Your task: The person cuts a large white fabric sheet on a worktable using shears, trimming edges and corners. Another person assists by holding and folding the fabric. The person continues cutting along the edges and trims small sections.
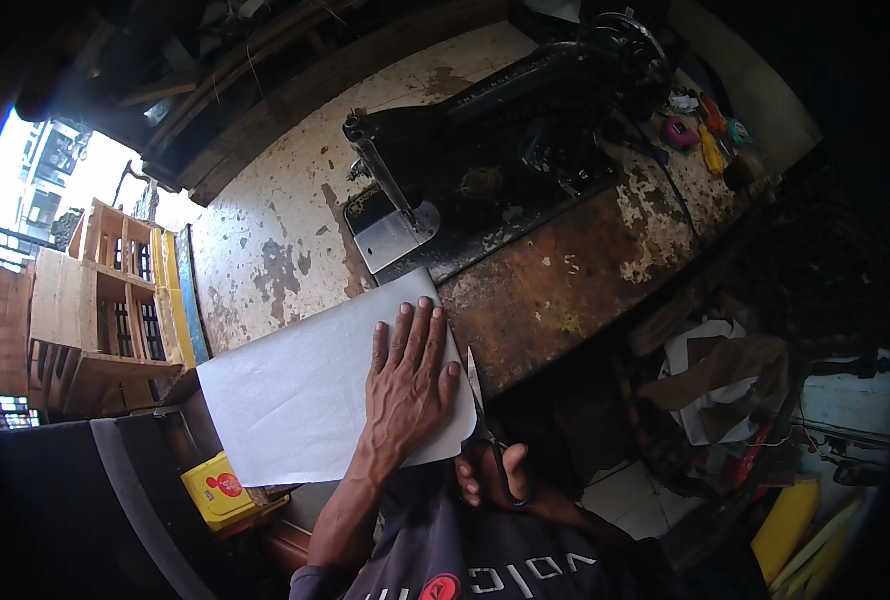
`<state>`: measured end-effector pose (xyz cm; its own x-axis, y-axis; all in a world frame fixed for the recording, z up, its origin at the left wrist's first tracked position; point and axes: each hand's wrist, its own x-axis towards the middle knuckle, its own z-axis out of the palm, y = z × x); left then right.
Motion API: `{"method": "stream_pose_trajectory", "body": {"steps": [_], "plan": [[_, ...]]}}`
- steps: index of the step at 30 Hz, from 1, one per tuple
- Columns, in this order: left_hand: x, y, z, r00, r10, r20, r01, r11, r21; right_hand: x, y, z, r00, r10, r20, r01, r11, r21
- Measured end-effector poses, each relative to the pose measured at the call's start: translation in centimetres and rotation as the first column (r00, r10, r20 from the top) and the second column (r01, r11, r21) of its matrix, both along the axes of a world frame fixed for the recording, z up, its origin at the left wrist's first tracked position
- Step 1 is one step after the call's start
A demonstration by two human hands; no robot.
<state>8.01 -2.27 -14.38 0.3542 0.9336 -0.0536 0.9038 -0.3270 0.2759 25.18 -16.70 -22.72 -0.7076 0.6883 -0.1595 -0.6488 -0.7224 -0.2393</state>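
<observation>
A pale grey-white sheet [285, 400], of cloth or paper, lies over the near edge of the worn table and hangs partly off it. My left hand [410, 375] rests flat on its right part, fingers stretched out and pointing away from me. In my right hand [490, 475] is a pair of scissors [476, 390], gripped by the dark handles. Their blades point away from me along the sheet's right edge; I cannot tell whether they touch it. Beyond the sheet stands a black sewing machine [495, 140], its metal plate [397, 238] close to the sheet's far corner.
The table top [275, 230] has peeling paint. A tape measure [678, 132] and a yellow-handled tool [711, 150] lie at its far right. Wooden racks [115, 310] stand on the left, above a yellow box [220, 490]. Cloth scraps [715, 385] hang at the right.
</observation>
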Motion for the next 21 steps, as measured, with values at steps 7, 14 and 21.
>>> {"method": "stream_pose_trajectory", "body": {"steps": [7, 14, 21], "plan": [[0.2, -0.7, 0.8, 1.000, -0.023, -0.015, 0.022, 0.999, -0.030, 0.5, -0.6, 0.7, 0.999, -0.015, 0.039, 0.015, 1.000, -0.005], [-0.4, 0.1, 0.6, 0.995, 0.048, 0.084, -0.040, 0.995, -0.091, 0.3, -3.2, 0.3, 0.997, -0.077, -0.015, 0.075, 0.993, -0.093], [-0.3, 0.6, -0.8, 1.000, 0.006, -0.006, -0.006, 0.999, 0.036, -0.9, -1.7, 0.1, 0.991, -0.129, -0.028, 0.126, 0.989, -0.079]]}}
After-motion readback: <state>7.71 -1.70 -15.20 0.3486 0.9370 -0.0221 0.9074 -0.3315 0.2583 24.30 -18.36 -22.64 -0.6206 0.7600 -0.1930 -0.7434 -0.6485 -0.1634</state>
